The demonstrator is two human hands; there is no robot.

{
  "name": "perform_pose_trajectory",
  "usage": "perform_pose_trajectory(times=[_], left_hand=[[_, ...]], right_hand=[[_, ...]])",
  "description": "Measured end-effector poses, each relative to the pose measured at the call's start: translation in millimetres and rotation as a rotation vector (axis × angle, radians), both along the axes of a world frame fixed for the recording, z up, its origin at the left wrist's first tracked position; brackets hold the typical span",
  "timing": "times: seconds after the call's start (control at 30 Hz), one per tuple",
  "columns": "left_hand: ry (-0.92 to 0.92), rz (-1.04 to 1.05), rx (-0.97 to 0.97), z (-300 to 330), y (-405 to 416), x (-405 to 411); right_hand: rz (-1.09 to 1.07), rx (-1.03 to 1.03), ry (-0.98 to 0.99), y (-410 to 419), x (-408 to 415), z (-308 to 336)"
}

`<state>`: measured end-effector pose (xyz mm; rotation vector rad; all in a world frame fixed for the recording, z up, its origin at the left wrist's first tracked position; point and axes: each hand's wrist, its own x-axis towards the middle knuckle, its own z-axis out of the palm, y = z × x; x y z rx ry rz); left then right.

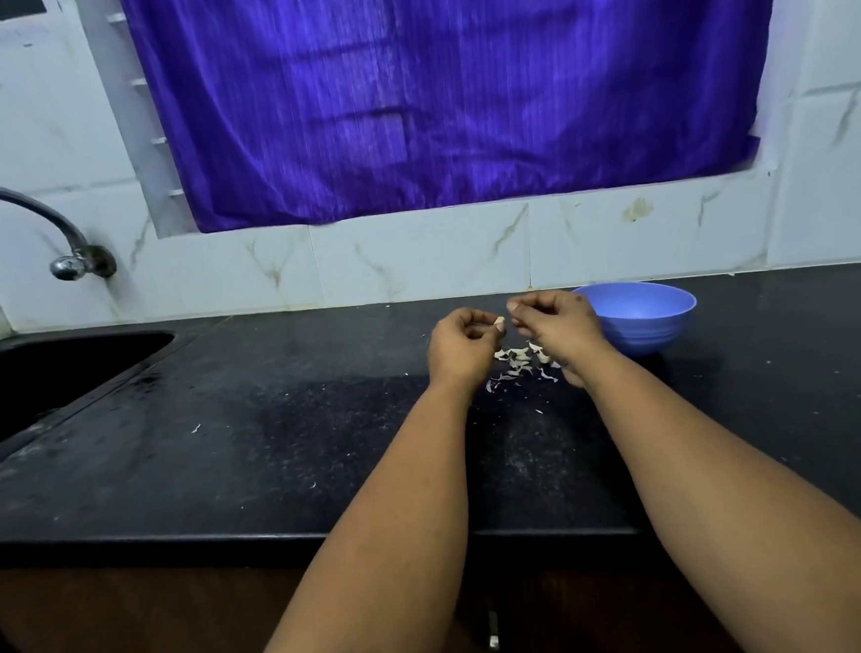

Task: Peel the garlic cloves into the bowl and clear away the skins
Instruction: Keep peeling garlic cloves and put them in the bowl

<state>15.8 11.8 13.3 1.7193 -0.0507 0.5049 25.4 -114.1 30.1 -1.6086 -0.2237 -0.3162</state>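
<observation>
Above the dark counter (221, 445), the left hand (463, 347) pinches a garlic clove (499, 324); the right hand (554, 324) is curled beside it, its hold unclear. Skins (519, 365) litter the counter beneath, uncleared. The blue bowl (641, 317) looks nearly empty, so most work remains.

A big purple curtain (455, 82) hangs over the window. White marble tiles (412, 255) cover the wall under it. A shiny metal tap (34, 223) sticks out from the wall on the left, above a dark sink (36, 378). The table (221, 445) is black and speckled.
</observation>
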Motion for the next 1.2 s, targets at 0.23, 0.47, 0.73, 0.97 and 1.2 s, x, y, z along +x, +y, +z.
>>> perform_pose_trajectory(times=[0.23, 0.47, 0.73, 0.97, 1.2], left_hand=[[-0.030, -0.088, -0.137, 4, -2, -9], [0.009, -0.170, -0.291, 8, -6, -15], [0.023, -0.162, -0.315, 9, -3, -13], [0.020, -0.177, -0.268, 8, -2, -9], [0.013, -0.191, -0.350, 6, -3, -7]], right_hand=[[0.025, -0.052, -0.017, -1, 2, -3], [-0.029, -0.059, -0.041, -3, 6, -4], [0.020, -0.092, -0.054, -2, 1, -1], [0.050, -0.109, 0.030, -5, 4, -1], [0.120, 0.043, 0.064, -4, 0, 1]])
